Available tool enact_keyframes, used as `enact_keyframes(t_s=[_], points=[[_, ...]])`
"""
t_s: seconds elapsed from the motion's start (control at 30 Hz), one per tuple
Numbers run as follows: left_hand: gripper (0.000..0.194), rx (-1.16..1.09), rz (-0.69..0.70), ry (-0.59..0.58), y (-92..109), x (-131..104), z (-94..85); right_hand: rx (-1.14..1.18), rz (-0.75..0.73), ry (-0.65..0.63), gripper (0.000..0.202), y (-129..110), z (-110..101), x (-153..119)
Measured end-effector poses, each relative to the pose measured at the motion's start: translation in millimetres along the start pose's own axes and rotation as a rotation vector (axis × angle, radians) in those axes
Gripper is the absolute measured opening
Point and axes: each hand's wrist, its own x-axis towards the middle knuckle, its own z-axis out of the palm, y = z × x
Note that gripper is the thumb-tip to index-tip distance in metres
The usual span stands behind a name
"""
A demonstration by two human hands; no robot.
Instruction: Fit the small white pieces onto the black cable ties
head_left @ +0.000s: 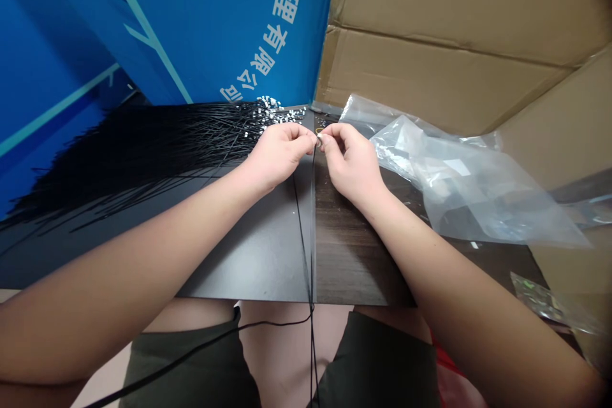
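My left hand (pixel 285 148) and my right hand (pixel 350 156) meet above the table's far middle, their fingertips pinched nearly together. A tiny pale piece (pixel 319 138) shows between the fingertips, held by my right hand; its details are too small to tell. My left thumb and forefinger are closed at the top of a thin black cable (pixel 312 229), which hangs down over the table's front edge. Behind my left hand lies a large bundle of black cables (pixel 167 140) with small white ends.
Clear plastic bags (pixel 478 191) lie on the right of the dark table (pixel 349 261). A small bag with green bits (pixel 535 296) rests at the right corner. Cardboard (pixel 444 70) and a blue panel (pixel 191 13) stand behind.
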Motion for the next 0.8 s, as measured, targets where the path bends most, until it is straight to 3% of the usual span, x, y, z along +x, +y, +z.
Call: enact_keyframes(t_s=[0.3,0.6,0.8], points=[[0.015,0.096,0.067,0.032,3.9,-3.8,2.6,-0.019,0.022,0.013,0.013,-0.6,5.4,-2.4],[0.015,-0.005,0.028,0.051,-0.9,-3.4,5.8,-0.073,-0.029,0.044,0.012,-3.6,7.9,-4.0],[0.016,-0.058,-0.041,0.005,4.2,-3.8,6.4,0.014,0.044,0.056,0.012,0.8,6.9,-3.7]])
